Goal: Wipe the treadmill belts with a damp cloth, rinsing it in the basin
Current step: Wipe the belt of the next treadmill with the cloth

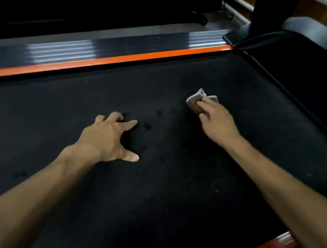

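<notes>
Orange side rail (pixel 109 58) running along far edge of black treadmill belt (pixel 153 191), ribbed grey footboard (pixel 70 51) lying just beyond it. Left hand (pixel 108 137) bracing on belt left of centre, grasping nothing, fingers spread, fingertips and thumb touching surface. Few dark spots (pixel 147 126) showing on belt just beside left fingertips. Right hand (pixel 216 119) pressing folded cloth (pixel 194 102) onto belt right of centre, fingers lying over it, thumb at its near edge. Dark motor cover (pixel 300 62) sitting at far right.
</notes>
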`<state>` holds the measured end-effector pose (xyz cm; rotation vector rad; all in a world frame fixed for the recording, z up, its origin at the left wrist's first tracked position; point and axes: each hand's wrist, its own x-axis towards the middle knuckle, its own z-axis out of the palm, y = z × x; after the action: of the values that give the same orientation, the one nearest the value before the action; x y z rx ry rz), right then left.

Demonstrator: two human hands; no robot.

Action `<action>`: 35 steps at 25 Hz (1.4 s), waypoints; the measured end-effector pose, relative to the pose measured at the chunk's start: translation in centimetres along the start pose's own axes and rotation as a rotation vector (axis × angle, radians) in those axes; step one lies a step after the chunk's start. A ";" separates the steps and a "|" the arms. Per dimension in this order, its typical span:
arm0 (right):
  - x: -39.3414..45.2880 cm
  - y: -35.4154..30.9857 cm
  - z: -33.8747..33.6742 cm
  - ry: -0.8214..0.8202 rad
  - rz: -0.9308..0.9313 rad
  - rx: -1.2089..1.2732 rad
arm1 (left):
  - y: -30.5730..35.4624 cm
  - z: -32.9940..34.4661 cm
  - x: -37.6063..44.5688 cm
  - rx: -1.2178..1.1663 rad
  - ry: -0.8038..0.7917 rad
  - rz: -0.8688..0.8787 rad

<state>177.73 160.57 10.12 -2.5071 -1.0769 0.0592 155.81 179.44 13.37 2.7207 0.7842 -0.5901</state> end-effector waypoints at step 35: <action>-5.0 -10.1 4.2 -0.278 -0.610 0.104 | -0.2 0.2 1.0 -0.039 -0.095 -0.192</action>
<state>166.47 164.78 9.57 -2.0176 -1.8521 0.2835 156.41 180.05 12.72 2.5783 1.0281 -0.7311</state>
